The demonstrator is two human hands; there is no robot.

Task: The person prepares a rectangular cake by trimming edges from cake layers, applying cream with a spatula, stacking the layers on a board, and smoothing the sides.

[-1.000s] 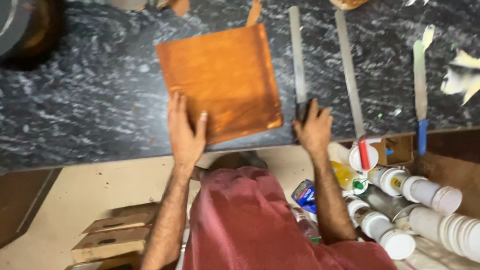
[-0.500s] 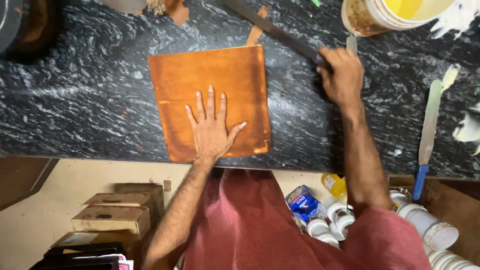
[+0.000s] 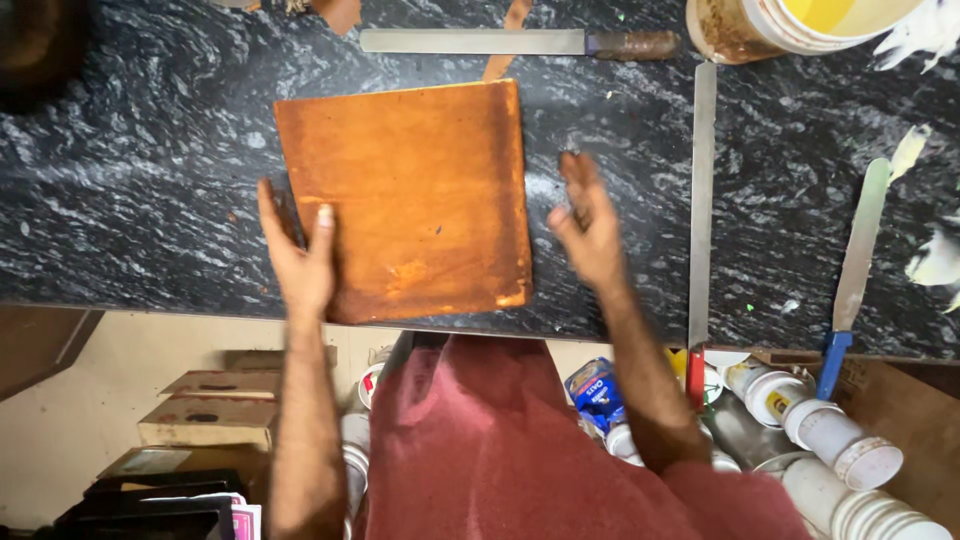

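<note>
A square orange-brown leather sheet (image 3: 415, 195) lies flat on the black marbled counter (image 3: 130, 180). My left hand (image 3: 298, 255) rests at the sheet's lower left edge, thumb on top and fingers at the side. Blurred and with its fingers apart, my right hand (image 3: 588, 225) hovers just right of the sheet and holds nothing. A long flat blade with a brown handle (image 3: 520, 42) lies crosswise on the counter beyond the sheet.
A long metal ruler (image 3: 702, 200) with a red end lies right of my right hand. A blue-handled spatula (image 3: 855, 270) and a glue-stained bucket (image 3: 790, 25) are further right. Several white jars (image 3: 820, 430) and cardboard boxes (image 3: 210, 420) sit below the counter edge.
My right hand has let go of the long blade, which now lies above the sheet, and has come back beside the sheet. My left hand slid from the sheet's middle to its left edge.
</note>
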